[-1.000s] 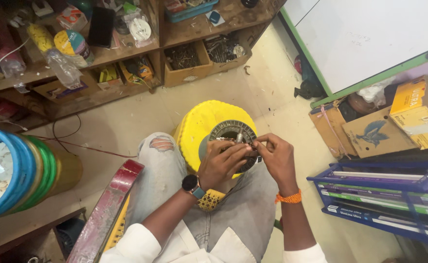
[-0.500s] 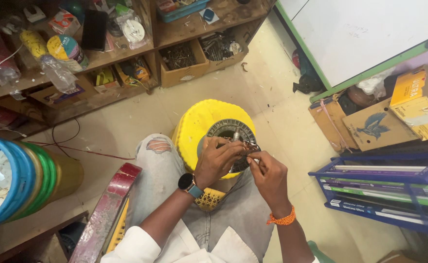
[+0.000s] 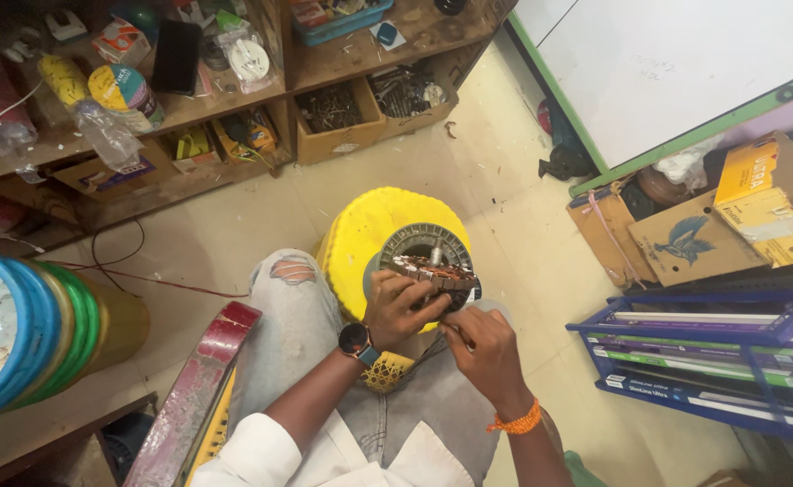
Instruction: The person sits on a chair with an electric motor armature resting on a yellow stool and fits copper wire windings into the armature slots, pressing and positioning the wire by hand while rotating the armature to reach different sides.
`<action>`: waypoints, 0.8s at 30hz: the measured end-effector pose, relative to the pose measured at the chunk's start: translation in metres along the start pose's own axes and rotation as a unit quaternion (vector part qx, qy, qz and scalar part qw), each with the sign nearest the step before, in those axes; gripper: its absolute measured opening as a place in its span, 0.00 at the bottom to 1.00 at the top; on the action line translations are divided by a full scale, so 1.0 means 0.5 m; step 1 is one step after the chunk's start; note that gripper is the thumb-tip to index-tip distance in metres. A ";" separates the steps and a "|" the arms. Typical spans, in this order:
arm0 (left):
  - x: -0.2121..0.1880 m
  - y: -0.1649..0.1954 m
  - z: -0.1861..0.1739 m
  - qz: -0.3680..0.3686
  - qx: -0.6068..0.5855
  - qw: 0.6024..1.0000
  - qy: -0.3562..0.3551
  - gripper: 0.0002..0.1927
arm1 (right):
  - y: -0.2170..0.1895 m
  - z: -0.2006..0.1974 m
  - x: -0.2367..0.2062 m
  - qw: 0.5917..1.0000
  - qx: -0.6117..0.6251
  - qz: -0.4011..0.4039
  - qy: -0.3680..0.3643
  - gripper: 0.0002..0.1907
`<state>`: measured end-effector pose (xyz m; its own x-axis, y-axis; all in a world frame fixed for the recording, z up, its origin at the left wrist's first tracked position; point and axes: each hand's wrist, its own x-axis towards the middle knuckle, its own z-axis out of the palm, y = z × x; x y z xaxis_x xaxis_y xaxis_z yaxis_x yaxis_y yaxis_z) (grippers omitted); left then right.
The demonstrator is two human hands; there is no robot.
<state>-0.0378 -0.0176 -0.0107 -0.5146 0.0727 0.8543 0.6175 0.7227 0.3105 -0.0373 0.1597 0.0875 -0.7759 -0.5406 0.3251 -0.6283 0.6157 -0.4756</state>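
Left hand [image 3: 403,311] is gripping the round motor stator [image 3: 430,263] w/ copper windings, fingers curled over its near edge, holding it tilted on top of the yellow stool [image 3: 369,234], just in front of the person's knees. Right hand [image 3: 484,350] is sitting just below & beside the stator, fingertips pinched together on smth thin, can't tell what. Watch showing on the left wrist, orange band on the right. Wooden shelves [image 3: 234,99] w/ boxes & clutter running along the top, blue bucket stack [image 3: 13,343] at left, cardboard boxes [image 3: 694,225] at right on the floor.
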 end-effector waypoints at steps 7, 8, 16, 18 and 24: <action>-0.006 0.027 0.011 -0.103 -0.064 0.993 -0.014 0.06 | -0.004 -0.048 0.018 0.999 0.015 0.049 0.005 0.04; -0.005 0.035 0.012 -0.137 -0.081 0.987 -0.001 0.05 | 0.000 -0.047 0.028 0.999 0.007 0.027 0.018 0.04; 0.004 0.070 0.008 -0.331 -0.171 0.927 0.041 0.05 | 0.003 -0.002 0.118 0.999 0.022 0.029 0.019 0.05; 0.003 0.075 0.010 -0.361 -0.185 0.912 0.054 0.06 | 0.002 0.006 0.129 0.997 0.016 0.081 -0.006 0.05; 0.009 0.069 -0.009 -0.346 -0.133 0.927 0.049 0.06 | 0.021 0.010 0.149 0.986 -0.006 0.162 -0.040 0.06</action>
<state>-0.0164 0.0046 0.0057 -0.7940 -0.4177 0.4417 0.2914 0.3762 0.8795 -0.1013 0.1230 0.1028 -0.9290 -0.3583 0.0923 -0.3499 0.7697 -0.5340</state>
